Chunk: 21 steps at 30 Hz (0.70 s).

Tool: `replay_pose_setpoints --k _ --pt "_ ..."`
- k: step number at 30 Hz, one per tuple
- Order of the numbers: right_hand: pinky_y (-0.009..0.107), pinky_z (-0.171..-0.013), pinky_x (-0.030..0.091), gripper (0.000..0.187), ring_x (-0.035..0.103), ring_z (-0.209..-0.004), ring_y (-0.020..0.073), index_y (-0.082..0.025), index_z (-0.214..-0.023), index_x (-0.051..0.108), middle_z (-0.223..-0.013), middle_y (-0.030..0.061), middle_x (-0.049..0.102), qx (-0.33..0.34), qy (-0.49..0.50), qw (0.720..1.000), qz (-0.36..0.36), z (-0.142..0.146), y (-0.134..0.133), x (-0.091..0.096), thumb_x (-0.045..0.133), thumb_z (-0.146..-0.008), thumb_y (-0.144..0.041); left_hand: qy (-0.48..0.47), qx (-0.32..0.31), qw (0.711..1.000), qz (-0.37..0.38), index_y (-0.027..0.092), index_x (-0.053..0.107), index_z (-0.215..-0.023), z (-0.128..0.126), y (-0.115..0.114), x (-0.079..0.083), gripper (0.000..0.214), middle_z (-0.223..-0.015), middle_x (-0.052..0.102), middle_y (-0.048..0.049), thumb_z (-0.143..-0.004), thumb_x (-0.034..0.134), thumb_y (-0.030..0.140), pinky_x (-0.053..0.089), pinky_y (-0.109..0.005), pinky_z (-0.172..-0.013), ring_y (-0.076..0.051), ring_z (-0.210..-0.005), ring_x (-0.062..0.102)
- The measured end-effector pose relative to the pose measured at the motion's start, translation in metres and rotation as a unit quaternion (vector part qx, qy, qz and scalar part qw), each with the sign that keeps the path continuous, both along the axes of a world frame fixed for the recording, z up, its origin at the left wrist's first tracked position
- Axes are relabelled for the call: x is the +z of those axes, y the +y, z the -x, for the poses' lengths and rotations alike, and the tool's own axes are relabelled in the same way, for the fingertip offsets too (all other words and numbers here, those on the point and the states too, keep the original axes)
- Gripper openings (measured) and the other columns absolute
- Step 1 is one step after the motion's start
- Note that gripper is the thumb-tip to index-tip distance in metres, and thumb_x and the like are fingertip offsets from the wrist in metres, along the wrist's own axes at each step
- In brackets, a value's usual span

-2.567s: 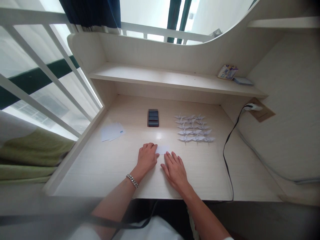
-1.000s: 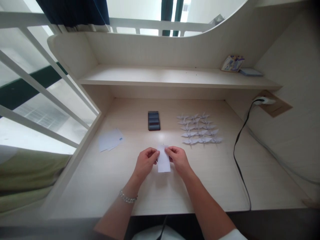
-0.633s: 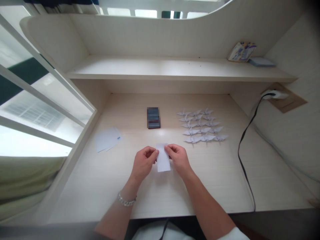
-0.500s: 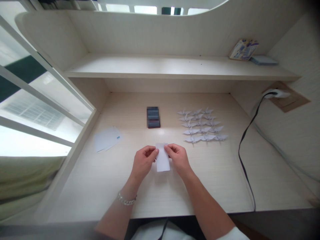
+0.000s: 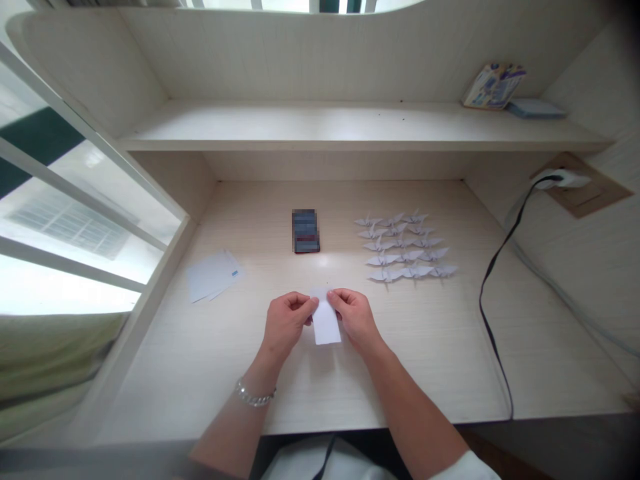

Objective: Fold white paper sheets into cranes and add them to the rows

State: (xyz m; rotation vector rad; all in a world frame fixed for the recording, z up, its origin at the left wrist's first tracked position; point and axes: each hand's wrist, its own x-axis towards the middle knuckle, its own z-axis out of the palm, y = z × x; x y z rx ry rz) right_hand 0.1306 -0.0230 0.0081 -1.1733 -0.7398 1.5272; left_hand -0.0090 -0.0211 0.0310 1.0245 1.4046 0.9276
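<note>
A narrow white strip of folded paper point(image 5: 327, 325) is held upright over the front middle of the desk. My left hand point(image 5: 290, 321) pinches its left edge between thumb and fingers. On the opposite edge my right hand point(image 5: 354, 313) grips it the same way, both thumbs near its upper part. Several white paper cranes point(image 5: 403, 247) stand in rows to the right, beyond my right hand. Some loose white paper sheets point(image 5: 213, 275) lie at the left, the top one bearing a small blue mark.
A dark phone point(image 5: 305, 232) lies behind the paper, its screen blurred. From the wall socket point(image 5: 583, 183) a black cable point(image 5: 483, 300) runs down the right side to the desk's front edge. The shelf point(image 5: 290, 125) above holds a small box point(image 5: 494, 87) and a bluish flat pack point(image 5: 537, 108).
Both hands keep their pinch on the paper, which has barely shifted. The view has tilted slightly, so the shelf and desk back appear a little higher.
</note>
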Motion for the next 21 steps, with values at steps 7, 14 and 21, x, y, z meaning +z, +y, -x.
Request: replay_pose_setpoints --k 7,14,21 --pt "0.024 -0.05 0.039 0.025 0.05 -0.051 0.011 -0.014 -0.069 0.065 -0.059 -0.0005 0.06 0.014 0.001 1.0 0.003 0.0 -0.0009 0.001 0.065 -0.069 -0.04 -0.008 -0.005 1.0 0.003 0.012 0.066 -0.068 0.0024 -0.0009 -0.0028 0.026 -0.062 0.064 -0.0047 -0.066 0.068 0.038 0.046 -0.023 -0.051 -0.013 -0.055 0.056" --pt "0.023 -0.05 0.039 0.026 0.051 -0.053 0.0112 -0.013 -0.07 0.065 -0.061 0.001 0.061 0.007 -0.018 1.0 -0.006 -0.0012 -0.0015 0.0002 0.066 -0.07 -0.039 -0.035 -0.01 0.999 0.016 0.011 0.068 -0.073 0.003 -0.0015 -0.0046 0.027 -0.066 0.066 -0.0061 -0.066 0.068 0.038 0.045 -0.023 -0.052 -0.013 -0.057 0.056" --pt "0.024 -0.05 0.04 0.026 0.052 -0.054 0.0122 -0.014 -0.072 0.066 -0.063 0.0019 0.063 0.008 -0.058 0.998 -0.019 -0.0015 -0.0029 -0.0041 0.066 -0.07 -0.039 -0.058 -0.019 0.998 0.025 0.011 0.068 -0.074 0.0037 -0.0026 -0.0029 0.026 -0.066 0.065 -0.0056 -0.067 0.067 0.036 0.044 -0.021 -0.052 -0.011 -0.057 0.055"
